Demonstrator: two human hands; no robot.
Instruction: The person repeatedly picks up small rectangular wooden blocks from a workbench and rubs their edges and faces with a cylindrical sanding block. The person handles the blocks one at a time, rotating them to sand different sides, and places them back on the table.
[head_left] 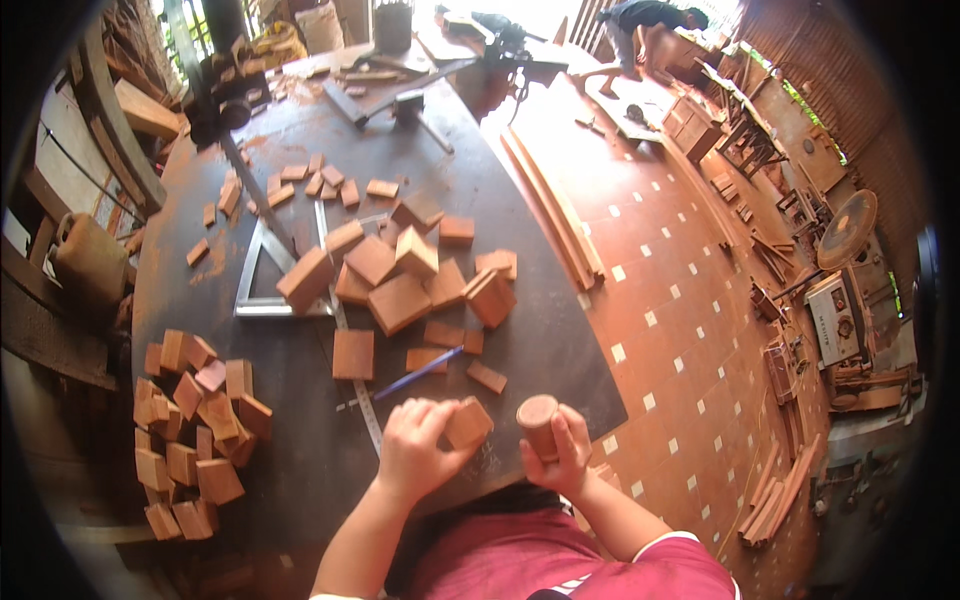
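Near the front edge of the dark worktable (300, 430), my left hand (415, 447) grips a small squarish wooden block (468, 424) at its thumb side. Just to the right, my right hand (566, 450) has its fingers wrapped round a short wooden cylinder (538, 418), its round end facing up. Beyond my left hand lies a blue pen (425, 371), slanting across a small block. A metal ruler (362, 408) runs away from that hand, partly under the blocks. A loose heap of wooden blocks (400, 300) spreads over the middle of the table.
A second pile of blocks (200, 430) sits at the table's left edge. Farther back are a metal triangle frame (262, 305) and a hammer-like tool (410, 103). Long planks (550, 205) lie along the right edge. Another person (640, 35) bends over at the far right.
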